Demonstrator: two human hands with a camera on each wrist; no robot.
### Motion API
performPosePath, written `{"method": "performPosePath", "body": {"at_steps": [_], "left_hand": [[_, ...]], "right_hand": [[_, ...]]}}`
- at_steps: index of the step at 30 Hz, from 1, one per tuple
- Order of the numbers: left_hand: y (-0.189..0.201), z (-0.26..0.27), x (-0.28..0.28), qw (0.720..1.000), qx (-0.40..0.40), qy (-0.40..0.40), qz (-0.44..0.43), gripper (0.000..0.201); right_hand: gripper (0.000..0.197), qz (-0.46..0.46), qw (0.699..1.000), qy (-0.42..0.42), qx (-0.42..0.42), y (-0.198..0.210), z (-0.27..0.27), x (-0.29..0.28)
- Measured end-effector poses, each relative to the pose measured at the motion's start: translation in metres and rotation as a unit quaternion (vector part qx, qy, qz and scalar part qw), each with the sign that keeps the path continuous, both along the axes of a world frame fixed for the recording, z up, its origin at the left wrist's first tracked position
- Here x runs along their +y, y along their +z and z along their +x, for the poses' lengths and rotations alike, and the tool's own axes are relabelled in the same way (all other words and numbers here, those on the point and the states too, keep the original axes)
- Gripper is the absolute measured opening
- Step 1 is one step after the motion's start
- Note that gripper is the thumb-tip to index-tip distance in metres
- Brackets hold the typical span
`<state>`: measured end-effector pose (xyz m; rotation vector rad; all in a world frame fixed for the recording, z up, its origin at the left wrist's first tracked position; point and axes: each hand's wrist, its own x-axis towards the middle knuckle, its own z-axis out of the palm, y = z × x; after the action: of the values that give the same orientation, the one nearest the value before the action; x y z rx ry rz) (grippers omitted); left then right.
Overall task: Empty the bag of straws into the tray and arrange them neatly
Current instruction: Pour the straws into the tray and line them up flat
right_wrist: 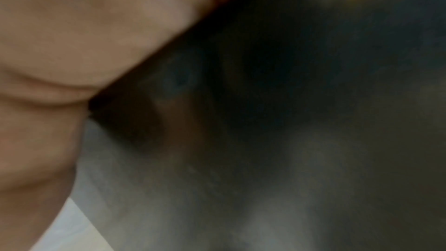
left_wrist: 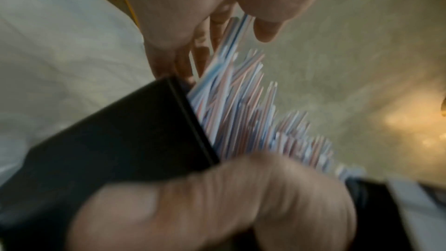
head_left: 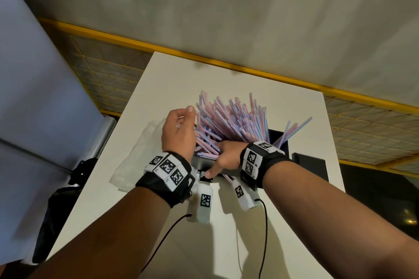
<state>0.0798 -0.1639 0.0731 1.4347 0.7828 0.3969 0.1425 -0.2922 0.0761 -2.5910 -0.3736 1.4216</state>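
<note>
White table (head_left: pixel 283 222): carried all the task items. Black tray (head_left: pixel 277 137), near the table's middle: held the whole mass of pink-and-blue striped straws (head_left: pixel 229 120), which stood leaning and fanned out above the rim, uneven in height, a few straying to the right corner. Emptying appeared done; neat arrangement was judged unfinished. Clear plastic bag (head_left: pixel 136 154): lay slack on the table just left of the tray, seemingly empty, held by neither hand. Left hand (head_left: pixel 179 133): at the bundle's left side, fingers partly bent against the straws; whether it gripped any could not be told. Right hand (head_left: pixel 226 156): at the tray's near edge, fingers pushed in among the straw bases, thumb extended down the outside wall; its grasp was hidden.
</note>
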Motion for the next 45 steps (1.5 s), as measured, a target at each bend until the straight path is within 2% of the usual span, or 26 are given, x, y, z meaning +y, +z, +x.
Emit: {"method": "performPosePath", "body": {"at_steps": [4, 8, 9, 13, 15, 18, 22, 25, 29, 32, 35, 38, 42, 44, 45], "left_hand": [[-0.004, -0.004, -0.013, 0.999, 0.003, -0.042, 0.012, 0.028], [-0.002, -0.006, -0.016, 0.998, 0.000, -0.055, 0.006, 0.059], [0.000, -0.005, -0.016, 0.998, -0.005, -0.055, 0.011, 0.059], [0.004, -0.002, -0.016, 0.998, -0.017, -0.053, 0.024, 0.037], [0.005, -0.002, -0.016, 0.998, -0.024, -0.042, 0.029, 0.034], [0.002, -0.003, -0.014, 0.998, -0.039, -0.029, 0.042, 0.039], [0.003, -0.002, -0.011, 0.997, -0.061, -0.028, 0.039, 0.039], [0.011, -0.001, -0.012, 0.994, -0.065, -0.003, 0.088, 0.027], [0.015, -0.002, -0.008, 0.991, -0.041, 0.017, 0.126, 0.040], [0.012, -0.005, -0.002, 0.991, 0.006, 0.024, 0.129, 0.049], [0.013, -0.007, -0.001, 0.995, 0.019, 0.034, 0.092, 0.065], [0.024, -0.009, -0.002, 0.996, 0.030, 0.023, 0.084, 0.072], [0.035, -0.012, -0.002, 0.988, -0.048, 0.012, 0.147, 0.037], [0.044, -0.013, -0.004, 0.970, -0.114, -0.011, 0.216, 0.044], [0.049, -0.013, -0.007, 0.953, -0.146, -0.025, 0.265, 0.047]], "right_hand": [[0.109, 0.049, 0.999, -0.018, 0.016, 0.000, -0.001, 0.002], [0.106, 0.064, 0.998, -0.004, -0.006, -0.004, -0.002, 0.005], [0.101, 0.072, 0.997, -0.001, -0.021, -0.004, -0.002, 0.005], [0.052, 0.134, 0.985, 0.034, -0.108, 0.011, -0.008, 0.002], [0.042, 0.157, 0.976, 0.044, -0.144, 0.016, -0.012, 0.000], [0.056, 0.157, 0.970, 0.027, -0.182, 0.013, -0.014, -0.004], [0.067, 0.120, 0.976, 0.026, -0.179, 0.008, -0.014, -0.004], [0.063, 0.128, 0.973, 0.026, -0.189, 0.008, -0.015, -0.004], [0.066, 0.142, 0.966, 0.024, -0.214, 0.015, -0.020, -0.003], [0.059, 0.126, 0.960, 0.039, -0.247, 0.029, -0.030, 0.002], [0.059, 0.123, 0.959, 0.065, -0.247, 0.056, -0.044, 0.005], [0.037, 0.163, 0.940, 0.086, -0.287, 0.097, -0.054, -0.004], [0.010, 0.220, 0.903, -0.009, -0.369, 0.149, -0.052, -0.045], [0.009, 0.195, 0.895, -0.064, -0.396, 0.154, -0.042, -0.075], [0.015, 0.154, 0.903, -0.082, -0.393, 0.149, -0.037, -0.090]]}}
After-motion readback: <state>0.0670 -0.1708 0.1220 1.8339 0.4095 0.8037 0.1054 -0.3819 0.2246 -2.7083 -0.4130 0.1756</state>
